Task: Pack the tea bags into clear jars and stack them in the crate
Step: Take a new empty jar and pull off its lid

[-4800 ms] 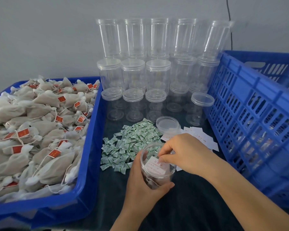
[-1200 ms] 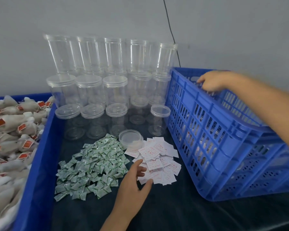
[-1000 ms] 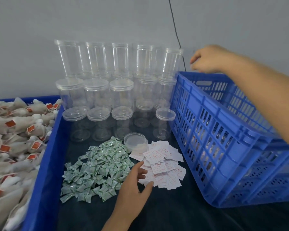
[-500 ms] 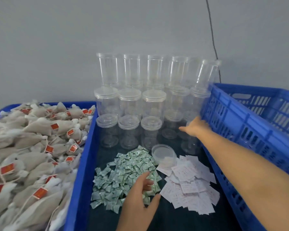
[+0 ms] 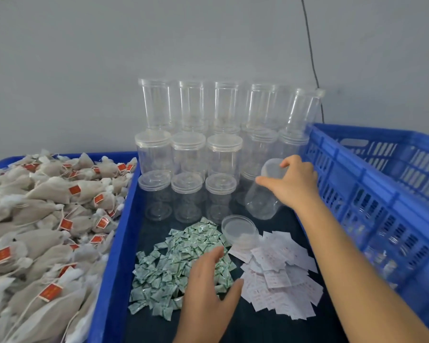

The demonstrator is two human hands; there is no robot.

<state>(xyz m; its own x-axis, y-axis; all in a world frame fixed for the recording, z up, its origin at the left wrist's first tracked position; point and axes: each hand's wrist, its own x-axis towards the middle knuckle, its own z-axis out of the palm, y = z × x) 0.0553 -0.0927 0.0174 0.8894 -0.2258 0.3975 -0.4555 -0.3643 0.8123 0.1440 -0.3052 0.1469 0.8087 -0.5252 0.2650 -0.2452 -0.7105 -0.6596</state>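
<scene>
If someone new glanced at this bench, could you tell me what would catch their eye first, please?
Probably the stacked wall of clear jars at the back, with the heap of tea bags in the blue tray on the left. Next, the right hand gripping a tilted jar beside the blue crate.

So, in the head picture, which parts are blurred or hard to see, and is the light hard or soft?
Head view: light is soft and even, with no hard shadows. The right hand and the tilted clear jar it grips are slightly motion-blurred. The blue crate smears toward the right edge. The stacked empty jars blend into the grey wall.
</scene>
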